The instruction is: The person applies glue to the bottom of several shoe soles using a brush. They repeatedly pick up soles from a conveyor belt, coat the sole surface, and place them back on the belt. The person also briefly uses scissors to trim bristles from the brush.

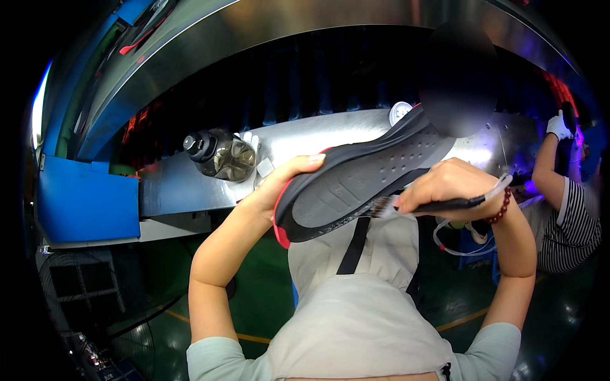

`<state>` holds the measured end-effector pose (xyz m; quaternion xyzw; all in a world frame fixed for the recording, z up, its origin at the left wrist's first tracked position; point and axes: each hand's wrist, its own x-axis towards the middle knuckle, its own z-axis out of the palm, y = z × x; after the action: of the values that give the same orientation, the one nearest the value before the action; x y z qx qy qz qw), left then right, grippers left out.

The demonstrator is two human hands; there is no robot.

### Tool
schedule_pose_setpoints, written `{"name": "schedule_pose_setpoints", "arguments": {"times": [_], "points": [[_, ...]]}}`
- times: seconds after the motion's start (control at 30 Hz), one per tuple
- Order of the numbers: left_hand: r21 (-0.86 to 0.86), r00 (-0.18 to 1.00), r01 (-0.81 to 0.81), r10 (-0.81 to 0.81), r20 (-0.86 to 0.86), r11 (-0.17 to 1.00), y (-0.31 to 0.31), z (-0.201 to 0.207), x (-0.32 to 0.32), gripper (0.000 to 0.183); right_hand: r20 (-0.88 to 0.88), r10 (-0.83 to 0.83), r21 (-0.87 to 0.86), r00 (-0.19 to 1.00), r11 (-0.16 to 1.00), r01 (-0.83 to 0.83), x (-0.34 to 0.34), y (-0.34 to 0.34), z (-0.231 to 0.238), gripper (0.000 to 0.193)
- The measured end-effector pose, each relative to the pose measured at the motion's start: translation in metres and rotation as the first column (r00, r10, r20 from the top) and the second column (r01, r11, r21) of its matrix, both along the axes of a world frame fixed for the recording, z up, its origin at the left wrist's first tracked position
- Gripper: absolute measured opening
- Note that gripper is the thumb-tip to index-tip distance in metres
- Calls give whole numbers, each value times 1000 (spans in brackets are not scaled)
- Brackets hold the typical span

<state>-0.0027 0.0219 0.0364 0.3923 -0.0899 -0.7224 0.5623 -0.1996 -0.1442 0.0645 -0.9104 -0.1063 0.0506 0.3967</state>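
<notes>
My left hand point(289, 178) grips a large shoe sole point(346, 193) by its heel end, thumb on the upper rim. The sole is black with a grey inner bed, small dimples toward the toe and a red strip at the heel. It is tilted above my lap, inner side facing me. My right hand point(448, 187) is closed round a brush point(454, 204) with a dark handle; its pale bristles meet the sole's near rim around the middle. A wet-looking, speckled streak runs along that rim toward the heel. A blurred dark patch hides the toe end.
A dark-capped clear bottle point(232, 155) stands on the metal bench point(184, 181), left of the sole. Behind the sole sits a round white item point(400, 112). A clear hose point(454, 252) loops below my right hand. At far right, another person's white-gloved hand point(559, 127) is raised.
</notes>
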Motion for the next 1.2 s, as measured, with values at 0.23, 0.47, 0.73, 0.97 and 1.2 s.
{"name": "schedule_pose_setpoints", "arguments": {"times": [0.23,0.47,0.73,0.97,1.2], "points": [[47,994,-107,107,9,993,11,-8,14,49,143,-124,191,982,977,95,3,-15,-13,18],[-315,918,-231,313,244,921,20,-56,49,53,295,-259,354,920,924,146,-8,19,28,19],[-189,935,-312,265,-237,931,-54,-147,5,84,-163,-725,829,669,267,491,46,13,-83,18],[-318,958,-247,180,-225,916,-42,-108,-31,78,-212,-813,851,542,120,511,55,5,-99,15],[-161,919,-374,342,-196,913,-46,-107,-37,73,359,-808,486,467,589,646,68,27,-87,15]]}}
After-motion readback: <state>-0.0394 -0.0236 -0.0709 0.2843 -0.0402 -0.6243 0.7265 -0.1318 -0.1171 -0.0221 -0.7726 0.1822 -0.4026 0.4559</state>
